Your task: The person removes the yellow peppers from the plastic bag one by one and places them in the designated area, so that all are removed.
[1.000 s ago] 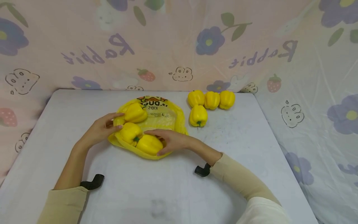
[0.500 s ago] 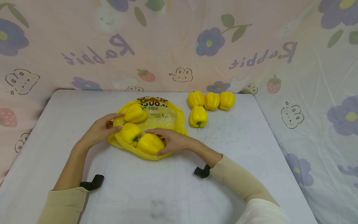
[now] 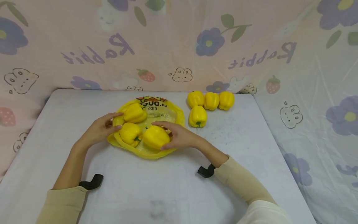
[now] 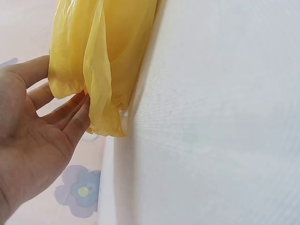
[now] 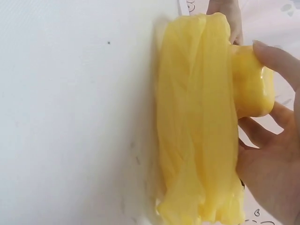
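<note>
Bag (image 3: pixel 148 154) sits near the far edge of the bench (image 3: pixel 134 193), and I see the left hand (image 3: pixel 98 130) holding its left side. The right hand (image 3: pixel 181 135) grips a yellow pepper (image 3: pixel 155 137), partly above the bag.

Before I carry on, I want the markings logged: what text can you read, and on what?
"KIDS", on the yellow bag.
"DUC", above it on the bag; neighbouring letters unclear.
"Rabbit", twice, mirrored, on the patterned backdrop.
Small print under "KIDS": too small to read.

Glossy pepper (image 3: pixel 156 137), wrinkled plastic bag (image 5: pixel 194 112)
</note>
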The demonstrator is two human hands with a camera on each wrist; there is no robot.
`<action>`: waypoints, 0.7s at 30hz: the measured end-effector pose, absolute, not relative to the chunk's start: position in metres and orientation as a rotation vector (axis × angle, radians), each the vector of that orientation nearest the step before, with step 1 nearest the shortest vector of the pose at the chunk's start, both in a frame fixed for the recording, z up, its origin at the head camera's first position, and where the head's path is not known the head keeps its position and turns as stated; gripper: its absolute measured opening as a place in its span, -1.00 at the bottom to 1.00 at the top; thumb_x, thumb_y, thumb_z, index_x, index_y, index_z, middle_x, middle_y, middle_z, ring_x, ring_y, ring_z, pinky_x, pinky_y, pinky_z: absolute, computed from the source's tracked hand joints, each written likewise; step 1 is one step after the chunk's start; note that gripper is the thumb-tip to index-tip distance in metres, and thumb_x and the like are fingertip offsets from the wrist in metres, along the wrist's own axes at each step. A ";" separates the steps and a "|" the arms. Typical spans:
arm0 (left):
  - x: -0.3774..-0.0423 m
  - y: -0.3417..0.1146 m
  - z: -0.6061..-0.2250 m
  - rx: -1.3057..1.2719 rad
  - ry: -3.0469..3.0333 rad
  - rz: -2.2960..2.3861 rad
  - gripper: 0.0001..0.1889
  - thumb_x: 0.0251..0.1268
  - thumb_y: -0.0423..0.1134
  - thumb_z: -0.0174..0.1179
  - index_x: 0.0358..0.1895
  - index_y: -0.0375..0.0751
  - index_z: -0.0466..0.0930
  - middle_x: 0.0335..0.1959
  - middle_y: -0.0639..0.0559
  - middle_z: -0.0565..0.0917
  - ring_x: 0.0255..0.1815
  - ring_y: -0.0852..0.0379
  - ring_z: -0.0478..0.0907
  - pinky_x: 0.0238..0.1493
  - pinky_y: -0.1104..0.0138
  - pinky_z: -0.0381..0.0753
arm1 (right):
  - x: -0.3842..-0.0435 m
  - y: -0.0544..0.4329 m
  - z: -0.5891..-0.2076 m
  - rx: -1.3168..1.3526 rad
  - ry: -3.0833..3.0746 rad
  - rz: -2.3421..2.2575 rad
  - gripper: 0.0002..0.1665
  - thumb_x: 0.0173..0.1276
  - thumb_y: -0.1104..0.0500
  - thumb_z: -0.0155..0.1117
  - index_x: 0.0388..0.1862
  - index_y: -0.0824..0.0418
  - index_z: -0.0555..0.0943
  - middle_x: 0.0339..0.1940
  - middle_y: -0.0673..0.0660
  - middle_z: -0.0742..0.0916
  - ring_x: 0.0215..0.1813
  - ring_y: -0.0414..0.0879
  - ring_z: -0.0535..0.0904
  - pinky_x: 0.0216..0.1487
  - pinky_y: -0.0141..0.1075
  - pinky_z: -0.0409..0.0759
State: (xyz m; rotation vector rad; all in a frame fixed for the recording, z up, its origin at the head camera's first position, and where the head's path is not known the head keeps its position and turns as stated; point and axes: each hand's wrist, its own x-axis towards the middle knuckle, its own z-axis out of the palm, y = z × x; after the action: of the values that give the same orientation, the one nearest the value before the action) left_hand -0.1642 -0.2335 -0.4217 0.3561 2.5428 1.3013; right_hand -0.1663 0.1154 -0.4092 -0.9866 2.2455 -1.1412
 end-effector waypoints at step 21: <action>-0.164 -0.233 -0.420 0.376 2.548 1.316 -0.42 0.48 -0.11 0.17 0.48 -0.12 0.30 0.48 -0.29 0.26 0.35 -0.37 0.29 0.30 -0.24 0.32 | -0.175 0.156 -0.394 -0.900 2.356 -1.394 0.06 0.14 0.08 0.58 0.57 -0.15 0.24 0.51 -0.12 0.37 0.33 -0.14 0.38 0.19 -0.15 0.57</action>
State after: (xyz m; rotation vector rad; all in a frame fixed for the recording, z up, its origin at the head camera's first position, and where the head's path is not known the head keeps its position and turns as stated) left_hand -0.1640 -0.2331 -0.4201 0.3756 2.5480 1.3157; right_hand -0.1753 0.1563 -0.3937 -0.8999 2.3556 -1.3943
